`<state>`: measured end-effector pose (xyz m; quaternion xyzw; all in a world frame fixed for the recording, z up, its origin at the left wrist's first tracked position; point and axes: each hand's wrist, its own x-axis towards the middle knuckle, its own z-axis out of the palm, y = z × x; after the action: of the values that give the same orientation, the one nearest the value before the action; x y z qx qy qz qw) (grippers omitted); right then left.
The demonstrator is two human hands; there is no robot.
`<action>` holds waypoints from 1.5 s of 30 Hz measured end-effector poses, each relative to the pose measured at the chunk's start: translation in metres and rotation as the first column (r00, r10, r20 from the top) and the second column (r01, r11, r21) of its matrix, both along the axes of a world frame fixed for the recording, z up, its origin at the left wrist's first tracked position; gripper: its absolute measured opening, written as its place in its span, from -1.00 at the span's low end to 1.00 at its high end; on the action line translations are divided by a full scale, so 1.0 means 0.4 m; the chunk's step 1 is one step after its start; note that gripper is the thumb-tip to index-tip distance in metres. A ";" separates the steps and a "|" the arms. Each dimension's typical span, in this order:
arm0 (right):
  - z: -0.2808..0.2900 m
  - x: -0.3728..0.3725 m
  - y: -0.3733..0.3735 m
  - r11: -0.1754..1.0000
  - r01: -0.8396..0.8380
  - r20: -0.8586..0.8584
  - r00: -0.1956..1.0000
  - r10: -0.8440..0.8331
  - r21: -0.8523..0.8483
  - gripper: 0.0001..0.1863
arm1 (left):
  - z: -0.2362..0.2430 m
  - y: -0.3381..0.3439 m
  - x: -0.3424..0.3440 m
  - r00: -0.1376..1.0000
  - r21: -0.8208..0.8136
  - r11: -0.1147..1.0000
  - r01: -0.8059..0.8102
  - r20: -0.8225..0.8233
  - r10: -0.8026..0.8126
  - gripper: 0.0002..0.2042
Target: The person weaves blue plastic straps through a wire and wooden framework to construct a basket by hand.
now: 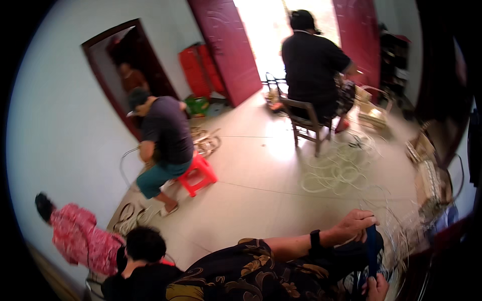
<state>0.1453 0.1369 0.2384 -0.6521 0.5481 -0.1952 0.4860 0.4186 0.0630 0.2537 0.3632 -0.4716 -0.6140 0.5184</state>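
Across the whole room, a pale tiled floor (251, 180), bordered at left by a white wall (60, 105). At the far end, two maroon door leaves (226, 50), opened to bright daylight. Before this doorway, with the back turned, a person in black (314, 65), seated on a wooden chair (304, 113). More to the left, a person in a dark grey top (168, 125), bent forward on a red plastic stool (198, 175). At lower left, a person in a pink patterned top (83, 238), and just beside, a dark-haired person in a black top (145, 246). On the floor behind the chair, a loose tangle of pale strips (339, 168); near the door, a pale handled basket (372, 116). At lower right, close together, both hands: the left hand (354, 226) above, with fingers and thumb closed on the upper end of a dark blue flat strip (372, 251); the right hand (376, 288) below, partly cut by the lower edge, pinching the lower end. Between them, the strip, nearly upright in the view. Around the left wrist, a black band (315, 240), smallest of all.
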 end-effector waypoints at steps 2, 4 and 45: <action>0.060 0.009 -0.054 0.976 -0.193 -0.114 0.977 0.182 -0.099 -0.73 | -0.002 0.020 -0.023 0.996 -0.042 0.996 -0.078 -0.035 0.076 -0.71; 0.026 0.020 -0.103 0.948 -0.263 0.029 0.962 0.272 -0.179 -0.76 | 0.005 0.025 -0.023 0.991 -0.082 0.988 -0.133 0.009 0.134 -0.70; -0.325 -0.543 1.040 -0.555 0.700 0.039 -0.605 -0.795 -0.450 -0.70 | -0.234 -0.221 -0.109 0.902 0.223 0.934 0.278 -0.395 -0.174 -0.82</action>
<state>-0.0720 0.5530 0.1085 0.1026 0.8774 -0.4441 -0.1498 0.3749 -0.0256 0.1602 0.2518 -0.3154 -0.7867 0.4670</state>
